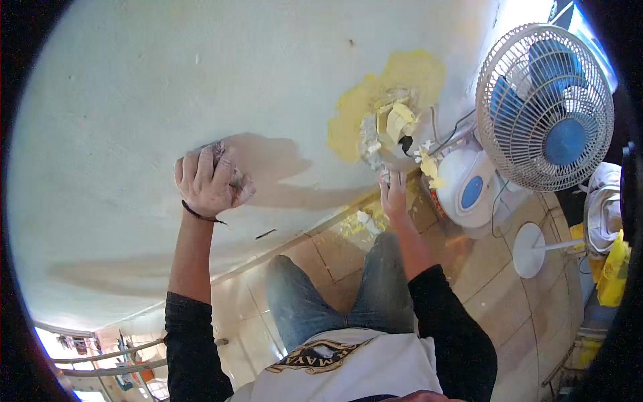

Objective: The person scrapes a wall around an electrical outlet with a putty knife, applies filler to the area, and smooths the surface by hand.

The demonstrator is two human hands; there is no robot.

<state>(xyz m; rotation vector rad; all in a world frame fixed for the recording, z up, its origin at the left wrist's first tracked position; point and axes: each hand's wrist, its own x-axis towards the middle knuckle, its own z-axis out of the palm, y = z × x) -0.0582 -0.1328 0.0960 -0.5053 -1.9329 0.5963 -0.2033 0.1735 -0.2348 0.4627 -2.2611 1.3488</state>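
My left hand (213, 179), dusty with white powder, is closed around a greyish lump (218, 149) against the pale wall (167, 80). A dark band circles that wrist. On the right, my right hand (394, 193) is at the wall's lower part, beneath a rough grey patch. Its fingers are close together near a small greyish piece (385, 175); whether they grip it cannot be made out. Above it, a yellow patch (420, 70) surrounds an electrical box (395, 122) with a black plug and peeling pieces.
A fan (546, 107) with blue blades stands at the right, beside a white appliance (465, 187) with a blue oval. Cables hang near the box. White and yellow scraps (367, 221) lie on the tiled floor (495, 288). A round white base (529, 250) stands farther right.
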